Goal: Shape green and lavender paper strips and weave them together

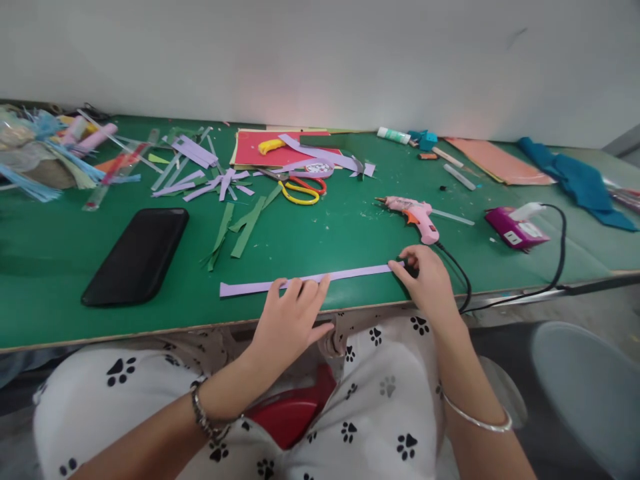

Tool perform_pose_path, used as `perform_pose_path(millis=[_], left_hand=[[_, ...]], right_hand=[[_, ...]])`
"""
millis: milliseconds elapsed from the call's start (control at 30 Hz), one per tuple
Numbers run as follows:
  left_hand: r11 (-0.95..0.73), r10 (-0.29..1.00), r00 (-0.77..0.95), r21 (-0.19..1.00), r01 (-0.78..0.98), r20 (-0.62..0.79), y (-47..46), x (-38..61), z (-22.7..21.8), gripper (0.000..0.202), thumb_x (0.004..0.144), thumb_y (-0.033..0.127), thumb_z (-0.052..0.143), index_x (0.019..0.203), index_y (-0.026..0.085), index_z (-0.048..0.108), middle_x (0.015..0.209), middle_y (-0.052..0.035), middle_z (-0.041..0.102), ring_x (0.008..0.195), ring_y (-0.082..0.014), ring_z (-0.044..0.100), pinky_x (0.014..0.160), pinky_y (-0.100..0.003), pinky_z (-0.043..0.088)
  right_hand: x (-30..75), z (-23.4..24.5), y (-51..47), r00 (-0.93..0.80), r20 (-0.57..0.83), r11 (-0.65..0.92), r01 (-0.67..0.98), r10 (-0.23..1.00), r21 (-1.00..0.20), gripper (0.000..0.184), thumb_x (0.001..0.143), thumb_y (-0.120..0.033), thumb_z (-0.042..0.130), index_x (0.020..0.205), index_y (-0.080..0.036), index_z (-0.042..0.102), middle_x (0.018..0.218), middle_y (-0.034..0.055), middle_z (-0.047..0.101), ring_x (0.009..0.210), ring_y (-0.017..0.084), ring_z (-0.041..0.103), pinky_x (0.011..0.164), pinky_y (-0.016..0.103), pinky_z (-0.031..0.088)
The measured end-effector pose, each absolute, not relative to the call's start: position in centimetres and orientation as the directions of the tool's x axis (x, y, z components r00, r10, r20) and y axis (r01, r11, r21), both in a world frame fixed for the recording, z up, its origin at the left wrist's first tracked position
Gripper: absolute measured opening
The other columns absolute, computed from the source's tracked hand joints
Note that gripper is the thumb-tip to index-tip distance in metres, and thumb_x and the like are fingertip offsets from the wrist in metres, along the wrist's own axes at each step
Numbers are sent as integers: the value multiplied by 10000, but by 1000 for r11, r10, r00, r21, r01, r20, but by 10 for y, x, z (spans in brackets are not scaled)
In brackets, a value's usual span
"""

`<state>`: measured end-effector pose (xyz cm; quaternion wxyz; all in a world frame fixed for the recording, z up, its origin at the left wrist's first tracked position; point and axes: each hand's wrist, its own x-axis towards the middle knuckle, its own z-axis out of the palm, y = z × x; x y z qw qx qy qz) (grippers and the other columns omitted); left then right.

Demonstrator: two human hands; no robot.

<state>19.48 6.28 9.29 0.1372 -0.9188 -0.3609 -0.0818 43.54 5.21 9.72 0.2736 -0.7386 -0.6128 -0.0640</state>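
A long, narrow lilac paper strip (357, 273) lies along the front of the green table, with a wider flared end at the left. My left hand (293, 317) rests on the middle of the strip, fingers spread and fingertips pressing it to the table. At the strip's right end, my right hand (424, 277) pinches with thumb and fingers; a small dark green piece shows between them. Beyond that hand lies a pink hot glue gun (413, 215) on its side, a glue stick poking out of its back and its cord running down to the right.
A black phone (137, 257) lies at left. Green paper strips (245, 230), lilac offcuts (195, 152) and scissors (300, 190) are spread farther back. A purple power socket (517, 227) with a plugged-in cord stands at right. The table's front edge (200, 325) runs just before my lap.
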Motion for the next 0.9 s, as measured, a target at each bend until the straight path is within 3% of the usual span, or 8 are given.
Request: perform_pose_path(millis=[100, 167, 233, 300, 433, 667, 800, 900], left_hand=[[-687, 652, 706, -180, 704, 277, 61, 196, 92, 604, 759, 490, 526, 1253, 148, 463, 820, -76, 558, 798, -218, 497, 834, -415, 409], [-683, 653, 700, -176, 709, 289, 60, 197, 92, 600, 750, 482, 542, 1244, 149, 473, 825, -78, 560, 804, -221, 502, 826, -411, 420], [-683, 650, 698, -169, 710, 301, 60, 197, 92, 586, 742, 473, 556, 1225, 148, 490, 839, -82, 563, 814, -226, 506, 809, -406, 435], [-688, 648, 698, -157, 708, 305, 60, 196, 92, 547, 737, 451, 569, 1189, 146, 520, 855, -85, 565, 821, -229, 509, 812, -415, 439], [-699, 651, 700, -128, 704, 294, 61, 196, 90, 486, 750, 379, 564, 1171, 140, 526, 842, -73, 566, 827, -226, 517, 841, -427, 433], [-702, 645, 684, -89, 706, 342, 61, 185, 83, 480, 794, 375, 495, 1205, 127, 502, 995, -109, 613, 966, -258, 531, 887, -438, 405], [-670, 657, 649, -97, 736, 384, 59, 170, 80, 446, 811, 346, 466, 1198, 131, 519, 1192, -111, 564, 1119, -303, 472, 905, -433, 378], [-649, 652, 636, -131, 750, 412, 57, 159, 80, 426, 824, 330, 440, 1196, 141, 527, 1252, -85, 531, 1126, -308, 477, 894, -426, 379]], right_hand=[[420, 97, 44, 236, 565, -133, 967, 791, -218, 355, 805, -426, 451, 992, -134, 527, 892, 122, 582, 839, 238, 536, 781, 390, 405], [402, 97, 36, 103, 611, -74, 995, 785, -72, 406, 845, -418, 388, 1112, -132, 496, 1089, 151, 564, 1044, 259, 489, 960, 453, 271], [380, 96, 29, -104, 529, 83, 995, 842, 64, 420, 881, -407, 306, 1199, -173, 453, 1235, 113, 515, 1166, 238, 417, 1034, 471, 116], [359, 93, 24, -258, 416, 230, 966, 872, 116, 449, 897, -426, 239, 1250, -214, 418, 1315, 55, 464, 1223, 209, 364, 1052, 466, 3], [340, 87, 21, -278, 327, 264, 961, 903, 86, 568, 892, -490, 147, 1294, -165, 383, 1343, 51, 431, 1228, 194, 366, 1048, 450, -102], [349, 88, 24, -265, 292, 259, 964, 919, 60, 610, 885, -515, 133, 1294, -142, 390, 1362, 38, 391, 1240, 171, 360, 1055, 405, -12], [355, 91, 24, -262, 241, 259, 965, 934, 48, 567, 887, -511, 150, 1317, -204, 353, 1382, -12, 355, 1254, 156, 341, 1044, 394, 85], [359, 93, 24, -243, 225, 240, 970, 944, 40, 507, 890, -494, 186, 1313, -271, 354, 1379, -45, 357, 1253, 160, 347, 1032, 407, 138]])
